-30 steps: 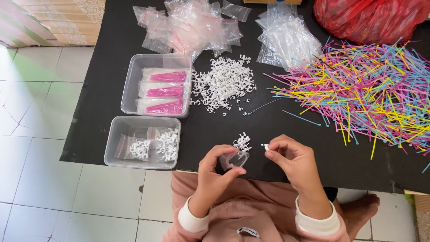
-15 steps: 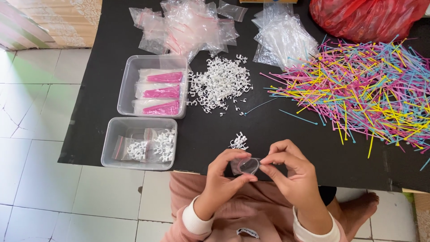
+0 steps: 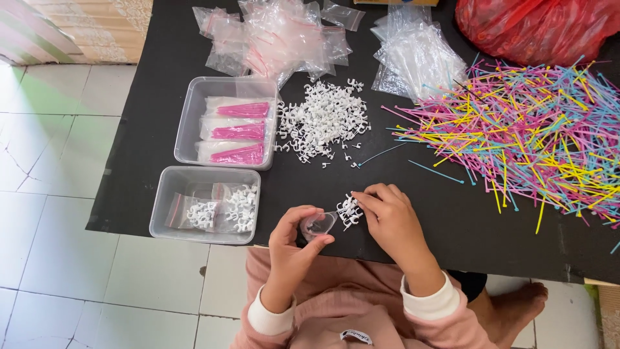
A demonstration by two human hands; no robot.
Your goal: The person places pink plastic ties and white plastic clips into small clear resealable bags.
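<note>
We see the left hand (image 3: 294, 239), at lower centre of the frame, with its grip closed on a small clear bag (image 3: 318, 224), thumb and fingers pinching the bag's mouth open. The right hand (image 3: 387, 216) sits just beside it, fingertips drawn together on a small cluster of white clips (image 3: 349, 210) lying on the black surface (image 3: 452, 220). The bag is transparent, its mouth turned toward the clips. A larger heap of white clips (image 3: 323, 121) lies above.
</note>
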